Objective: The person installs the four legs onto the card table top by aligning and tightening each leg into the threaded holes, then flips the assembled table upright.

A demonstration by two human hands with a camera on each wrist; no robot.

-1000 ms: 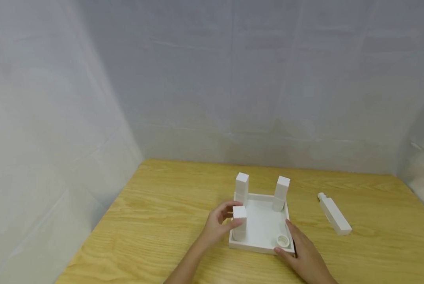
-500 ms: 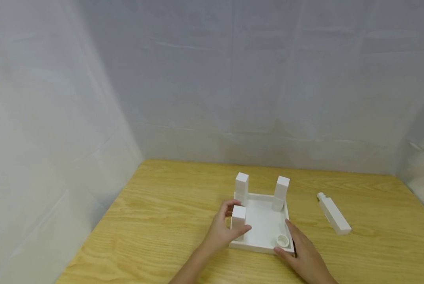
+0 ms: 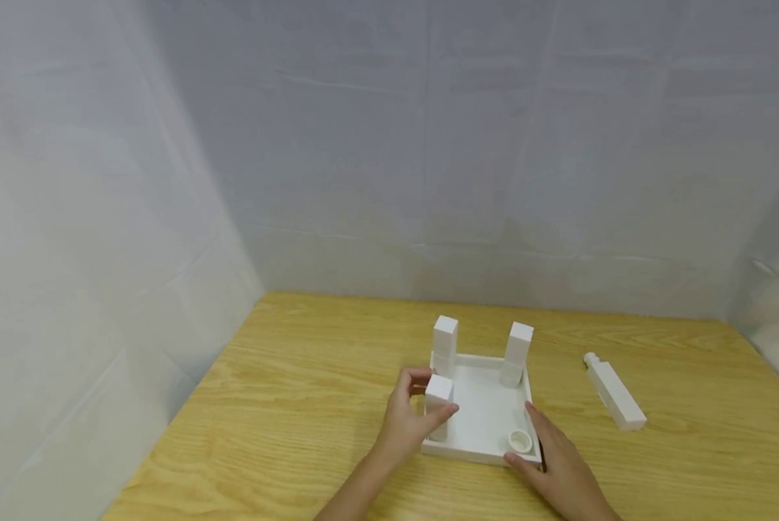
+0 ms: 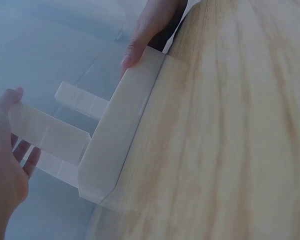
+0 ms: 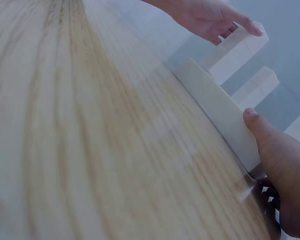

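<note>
Hands at a white tray on a wooden desk.
Head view: left hand (image 3: pixel 407 420) grips the near-left block (image 3: pixel 438 407) standing in the tray (image 3: pixel 487 420); right hand (image 3: pixel 559 467) rests, fingers straight, on the tray's near-right corner beside a small ring (image 3: pixel 519 441). Left wrist view: fingers curl round the block (image 4: pixel 47 133). Right wrist view: the thumb (image 5: pixel 255 125) presses the tray wall (image 5: pixel 217 107).

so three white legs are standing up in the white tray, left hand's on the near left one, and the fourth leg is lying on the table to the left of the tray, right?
Not quite. The fourth leg lies on the table to the right of the tray, not the left; the head view shows it. The rest holds: three legs stand in the tray, and the left hand grips the near left leg.
</note>
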